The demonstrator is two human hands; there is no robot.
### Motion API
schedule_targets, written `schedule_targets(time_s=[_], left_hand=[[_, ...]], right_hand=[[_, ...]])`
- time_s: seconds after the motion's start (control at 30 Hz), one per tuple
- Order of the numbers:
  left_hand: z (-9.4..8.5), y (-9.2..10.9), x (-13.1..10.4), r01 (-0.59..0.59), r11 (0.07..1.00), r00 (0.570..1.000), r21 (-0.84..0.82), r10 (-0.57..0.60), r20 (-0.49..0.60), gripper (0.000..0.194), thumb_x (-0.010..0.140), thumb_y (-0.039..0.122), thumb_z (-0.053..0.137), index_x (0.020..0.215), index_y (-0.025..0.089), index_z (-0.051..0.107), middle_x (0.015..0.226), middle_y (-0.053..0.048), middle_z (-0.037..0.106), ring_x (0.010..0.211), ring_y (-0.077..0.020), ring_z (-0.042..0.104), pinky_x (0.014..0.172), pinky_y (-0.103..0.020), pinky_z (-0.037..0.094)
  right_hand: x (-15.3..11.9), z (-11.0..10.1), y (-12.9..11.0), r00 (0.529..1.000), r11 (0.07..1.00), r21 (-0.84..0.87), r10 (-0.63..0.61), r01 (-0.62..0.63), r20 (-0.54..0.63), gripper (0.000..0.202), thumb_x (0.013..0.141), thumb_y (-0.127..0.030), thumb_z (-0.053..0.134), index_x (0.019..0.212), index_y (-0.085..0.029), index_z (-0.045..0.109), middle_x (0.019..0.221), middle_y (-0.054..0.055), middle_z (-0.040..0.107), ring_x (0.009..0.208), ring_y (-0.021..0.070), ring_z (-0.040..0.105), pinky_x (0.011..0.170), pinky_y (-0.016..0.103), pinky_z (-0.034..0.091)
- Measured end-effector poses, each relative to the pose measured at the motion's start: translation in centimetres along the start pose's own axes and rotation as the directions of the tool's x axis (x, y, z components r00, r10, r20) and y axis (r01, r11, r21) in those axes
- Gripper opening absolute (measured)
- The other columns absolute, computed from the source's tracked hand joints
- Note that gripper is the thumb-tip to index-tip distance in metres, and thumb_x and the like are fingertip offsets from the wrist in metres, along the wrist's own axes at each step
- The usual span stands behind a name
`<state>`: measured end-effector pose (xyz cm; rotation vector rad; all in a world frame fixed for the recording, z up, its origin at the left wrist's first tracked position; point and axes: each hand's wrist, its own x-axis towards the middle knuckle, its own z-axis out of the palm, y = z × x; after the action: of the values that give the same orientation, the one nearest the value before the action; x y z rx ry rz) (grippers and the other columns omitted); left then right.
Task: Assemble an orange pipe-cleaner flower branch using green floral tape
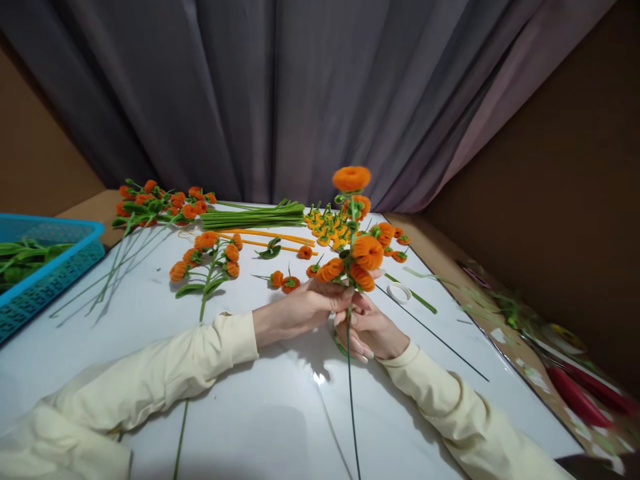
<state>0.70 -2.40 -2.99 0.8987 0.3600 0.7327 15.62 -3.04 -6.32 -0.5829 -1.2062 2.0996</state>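
Left grip (313, 307) pinched stem (351, 393) just below orange blooms (368, 253); right grip (373, 325) closed around stem, lower. Step: seemingly securing blooms; next move called for steady stem.

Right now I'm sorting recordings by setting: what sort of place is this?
Probably a craft workspace: fuzzy orange flowers and a bundle of green stems lie on a white tabletop, with a red-handled tool to its right.
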Motion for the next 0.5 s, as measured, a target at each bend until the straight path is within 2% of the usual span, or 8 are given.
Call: schedule_targets(time_s=[0.07, 0.13, 0.23, 0.3, 0.4, 0.5], left_hand=[[-0.1, 0.1, -0.1, 0.02, 1.0, 0.998, 0.002, -0.02, 0.052, 0.03, 0.058, 0.046, 0.082, 0.064, 0.017, 0.073, 0.064, -0.006, 0.066, 0.06, -0.0205, 0.062, 0.07, -0.038, 0.048], [0.0, 0.3, -0.1, 0.009, 0.999, 0.998, 0.048, -0.012, 0.054, 0.034, 0.059, 0.048, 0.081, 0.069, 0.017, 0.075, 0.069, -0.008, 0.068, 0.06, -0.0204, 0.062, 0.069, -0.037, 0.048], [0.2, 0.6, 0.0, -0.074, 0.978, 0.995, 0.196, 0.086, -0.052, 0.033, 0.065, 0.046, 0.078, 0.073, 0.014, 0.075, 0.068, -0.007, 0.069, 0.065, -0.0186, 0.061, 0.073, -0.034, 0.046], [0.4, 0.6, -0.1, -0.109, 0.955, 0.977, 0.278, 0.155, -0.149, 0.029, 0.07, 0.042, 0.075, 0.069, 0.013, 0.074, 0.062, -0.006, 0.068, 0.067, -0.0175, 0.06, 0.076, -0.031, 0.044], [0.6, 0.4, -0.4, -0.11, 0.94, 0.935, 0.324, 0.208, -0.287, 0.026, 0.072, 0.039, 0.073, 0.068, 0.013, 0.074, 0.065, -0.005, 0.069, 0.07, -0.0168, 0.059, 0.073, -0.028, 0.043], [0.7, 0.1, -0.6, -0.082, 0.924, 0.905, 0.374, 0.226, -0.361, 0.029, 0.072, 0.04, 0.073, 0.059, 0.014, 0.072, 0.062, -0.004, 0.068, 0.064, -0.0159, 0.057, 0.067, -0.028, 0.042]], right_hand=[[-0.2, 0.2, -0.2, 1.0, 1.0, -0.02, 0.019, -0.018, 0.013, 0.034, 0.064, -0.044, 0.078, 0.065, -0.013, 0.065, 0.037, -0.002, 0.056, 0.022, 0.0069, 0.04, 0.026, 0.016, 0.032], [-0.3, 0.4, -0.7, 1.0, 0.999, -0.037, 0.01, -0.011, -0.017, 0.033, 0.064, -0.043, 0.078, 0.063, -0.012, 0.066, 0.039, -0.001, 0.058, 0.022, 0.0058, 0.04, 0.026, 0.016, 0.033], [-0.5, 0.9, -1.7, 0.989, 0.994, -0.082, -0.085, 0.075, -0.121, 0.028, 0.065, -0.037, 0.079, 0.06, -0.012, 0.067, 0.04, 0.001, 0.06, 0.022, 0.0045, 0.038, 0.026, 0.016, 0.031], [-0.6, 1.1, -2.2, 0.97, 0.983, -0.132, -0.153, 0.13, -0.188, 0.024, 0.066, -0.032, 0.078, 0.057, -0.012, 0.068, 0.041, 0.001, 0.061, 0.023, 0.0047, 0.04, 0.026, 0.016, 0.03], [-0.6, 1.3, -2.5, 0.95, 0.97, -0.202, -0.183, 0.133, -0.254, 0.019, 0.068, -0.028, 0.076, 0.061, -0.012, 0.071, 0.044, 0.002, 0.063, 0.025, 0.0062, 0.045, 0.027, 0.016, 0.032], [-0.5, 1.6, -2.5, 0.935, 0.952, -0.282, -0.201, 0.116, -0.293, 0.017, 0.07, -0.027, 0.075, 0.062, -0.012, 0.071, 0.045, 0.001, 0.063, 0.026, 0.0071, 0.047, 0.029, 0.017, 0.036]])
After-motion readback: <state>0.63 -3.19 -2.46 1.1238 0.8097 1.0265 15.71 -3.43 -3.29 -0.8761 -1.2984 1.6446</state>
